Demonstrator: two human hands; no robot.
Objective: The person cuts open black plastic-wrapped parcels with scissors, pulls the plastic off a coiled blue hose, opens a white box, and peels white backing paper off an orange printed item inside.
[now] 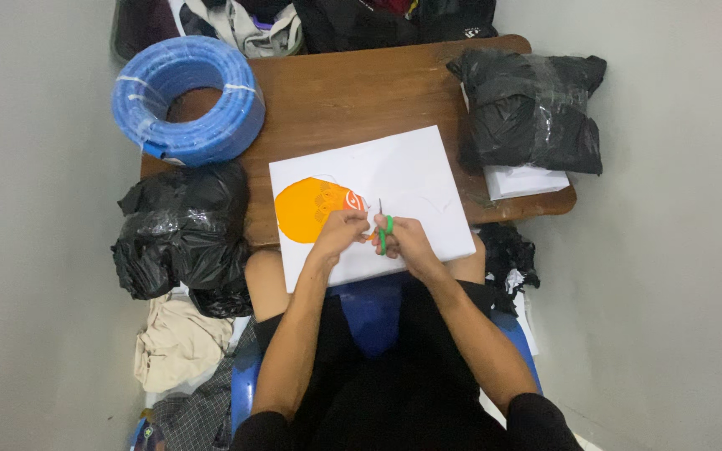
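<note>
A large white sheet (pixel 411 171) lies tilted on the brown wooden table (pixel 340 92), hanging over its near edge. An orange rounded picture (pixel 307 209) with red and white patterning is on the sheet's left part. My left hand (pixel 340 230) rests on the sheet, its fingers pinching the paper beside the orange picture. My right hand (pixel 407 240) grips small green-handled scissors (pixel 384 230), whose blades point away from me just right of the picture. The two hands almost touch.
A coil of blue hose (pixel 187 100) sits at the table's far left. A black plastic bundle (pixel 528 108) lies on white paper at the right. Another black bag (pixel 181 234) and cloths (pixel 179 342) pile up at the left. I sit on a blue chair (pixel 373 313).
</note>
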